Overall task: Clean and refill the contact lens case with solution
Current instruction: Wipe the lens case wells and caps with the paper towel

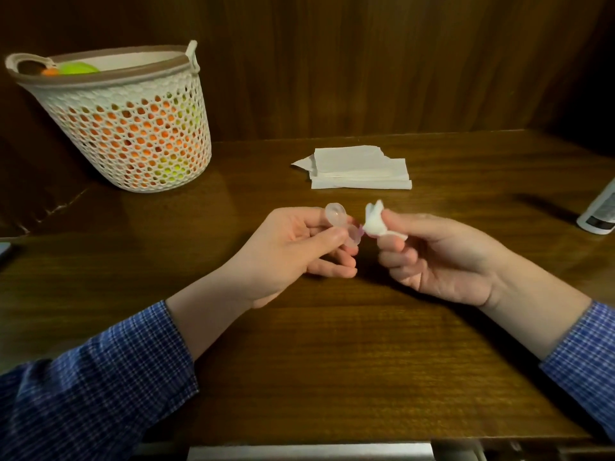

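My left hand (293, 251) pinches a small translucent contact lens case (108, 218) between thumb and fingers above the wooden table (332, 344). One round lid stands open at the top, and a pinkish part shows at the case's right end. My right hand (446, 257) pinches a crumpled piece of white tissue (476, 222), whose tip lies right beside that pinkish end. A white solution bottle (600, 212) lies at the table's right edge, partly cut off by the frame.
A stack of white tissues (361, 168) lies on the table behind my hands. A white mesh basket (126, 128) holding orange and green items stands at the back left. A dark wooden wall rises behind the table. A dark flat object shows at the far left edge.
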